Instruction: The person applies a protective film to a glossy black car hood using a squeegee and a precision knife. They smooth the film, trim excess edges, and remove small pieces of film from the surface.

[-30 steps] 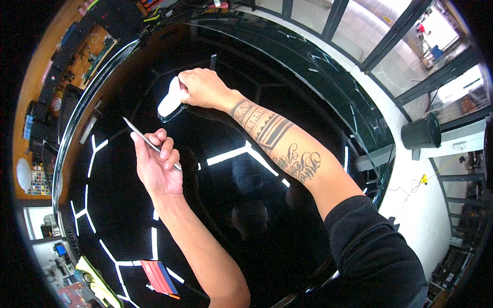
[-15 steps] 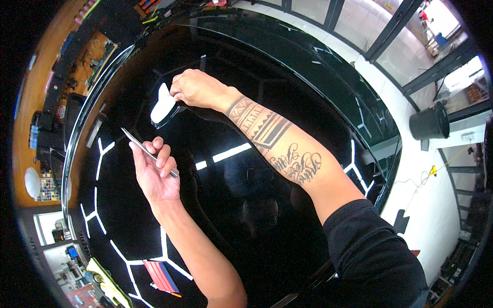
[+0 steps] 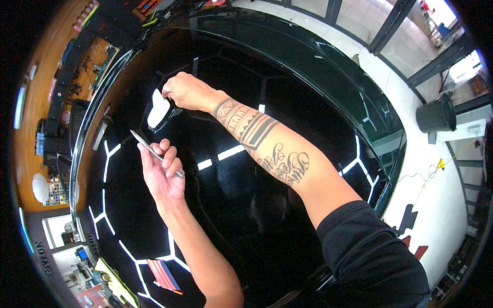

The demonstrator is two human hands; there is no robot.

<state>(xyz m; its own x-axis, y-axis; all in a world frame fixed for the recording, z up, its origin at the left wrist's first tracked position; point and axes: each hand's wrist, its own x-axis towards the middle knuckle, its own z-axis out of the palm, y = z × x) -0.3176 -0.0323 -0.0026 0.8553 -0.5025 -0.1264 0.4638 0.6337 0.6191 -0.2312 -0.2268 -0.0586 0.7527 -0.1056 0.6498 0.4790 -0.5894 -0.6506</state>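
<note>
A glossy black car panel point(image 3: 246, 205) spreads beneath both hands. My right hand point(image 3: 187, 91), with the tattooed forearm, reaches across it and pinches the edge of a small white rounded piece point(image 3: 158, 109). This white piece is tapered at its far end, and its dark reflection or edge shows at its near end; whether it touches the panel I cannot tell. Nearer to me, my left hand point(image 3: 163, 172) is palm up, its fingers closed around a slim silver pen-shaped tool point(image 3: 156, 154) whose pointed end faces the far left.
A flat red and dark blue striped piece point(image 3: 163, 274) lies on the panel at the near left. Beyond the panel's left edge stands a wooden bench point(image 3: 33, 110) with tools. At the right, a black bucket point(image 3: 435, 117) stands by the glass doors.
My right hand has shifted left and slightly nearer with the white piece. My left hand keeps its grip on the silver tool, and the whole view has turned a little.
</note>
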